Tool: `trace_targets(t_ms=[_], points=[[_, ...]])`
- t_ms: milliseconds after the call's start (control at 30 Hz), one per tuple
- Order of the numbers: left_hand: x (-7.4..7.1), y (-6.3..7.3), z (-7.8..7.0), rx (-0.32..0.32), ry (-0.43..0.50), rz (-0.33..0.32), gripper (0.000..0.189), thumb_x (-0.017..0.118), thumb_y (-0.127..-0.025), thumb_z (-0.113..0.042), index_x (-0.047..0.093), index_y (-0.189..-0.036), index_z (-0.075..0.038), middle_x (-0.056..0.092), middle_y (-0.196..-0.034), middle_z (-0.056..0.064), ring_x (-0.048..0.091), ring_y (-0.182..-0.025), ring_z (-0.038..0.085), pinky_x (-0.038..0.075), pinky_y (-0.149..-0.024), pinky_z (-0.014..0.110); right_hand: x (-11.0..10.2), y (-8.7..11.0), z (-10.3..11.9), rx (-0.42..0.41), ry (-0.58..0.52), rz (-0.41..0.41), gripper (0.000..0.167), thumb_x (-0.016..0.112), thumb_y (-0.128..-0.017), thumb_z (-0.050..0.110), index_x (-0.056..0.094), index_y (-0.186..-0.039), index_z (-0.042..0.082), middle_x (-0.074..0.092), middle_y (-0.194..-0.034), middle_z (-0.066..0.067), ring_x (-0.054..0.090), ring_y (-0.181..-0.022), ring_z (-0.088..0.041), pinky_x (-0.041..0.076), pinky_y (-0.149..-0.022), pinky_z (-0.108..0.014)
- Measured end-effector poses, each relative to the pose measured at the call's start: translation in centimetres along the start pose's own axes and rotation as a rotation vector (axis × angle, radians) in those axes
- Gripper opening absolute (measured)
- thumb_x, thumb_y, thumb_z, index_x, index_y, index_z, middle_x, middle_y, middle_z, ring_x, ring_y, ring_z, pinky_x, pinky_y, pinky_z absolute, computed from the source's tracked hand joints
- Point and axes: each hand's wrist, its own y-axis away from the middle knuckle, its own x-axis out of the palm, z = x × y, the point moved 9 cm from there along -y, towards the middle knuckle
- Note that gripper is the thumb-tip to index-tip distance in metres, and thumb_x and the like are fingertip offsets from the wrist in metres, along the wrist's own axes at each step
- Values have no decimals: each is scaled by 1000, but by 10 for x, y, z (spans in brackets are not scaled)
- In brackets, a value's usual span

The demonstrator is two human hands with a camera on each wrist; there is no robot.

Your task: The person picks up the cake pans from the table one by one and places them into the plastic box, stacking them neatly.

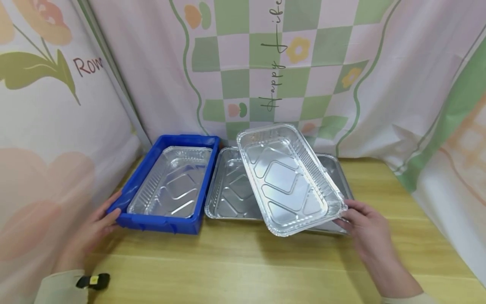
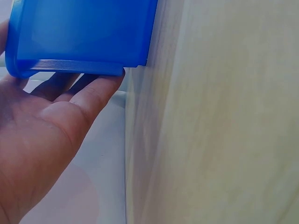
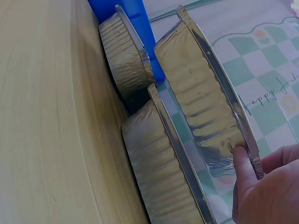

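Observation:
My right hand pinches the near right corner of a shiny aluminium foil tray. That tray is tilted and raised above two more foil trays on the table, a middle one and a right one, both partly covered by it. In the right wrist view, the thumb and fingers grip the rim of the lifted tray. My left hand holds the near left corner of a blue plastic bin, its fingers against the rim. Another foil tray lies inside the bin.
A wood-grain table carries everything. A printed curtain hangs close behind the trays, and more cloth stands along the left side beside the bin. A black strap is on the left wrist.

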Motion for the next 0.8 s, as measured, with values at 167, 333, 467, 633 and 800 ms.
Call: trace_targets(t_ms=[167,333,467,633,800], points=[[1,0,-1,26,18,16,56,39,-107,-13,17,-159,-20,13,-145,30,56,-107,1,52,-85,23,11,-2,-6,17,18,-1,28,53,-86,-21,69,-94,0,65,-92,-9,69,-81,-19,56,-78,-33],[1,0,-1,43,26,15,56,39,-107,-12,18,-159,-19,21,-144,22,57,-108,2,52,-85,24,20,-2,-14,55,35,-12,26,52,-88,-19,67,-93,1,63,-95,-7,68,-82,-18,56,-79,-33],[0,-1,-1,36,13,5,56,40,-107,-13,18,-158,-19,22,-144,21,57,-107,2,52,-84,24,27,-1,-20,69,46,-29,25,53,-87,-19,65,-94,2,61,-95,-6,68,-82,-18,56,-81,-33],[0,-1,-1,55,39,12,56,39,-107,-10,19,-158,-18,28,-141,14,57,-107,3,52,-84,24,38,0,-24,57,52,-11,24,53,-87,-18,65,-94,1,63,-93,-7,69,-82,-19,56,-80,-35],[1,-1,0,59,46,12,56,39,-107,-10,20,-158,-20,25,-143,18,56,-108,2,52,-85,23,50,0,-30,56,33,18,26,51,-87,-18,67,-92,2,65,-91,-7,69,-81,-19,56,-79,-35]])
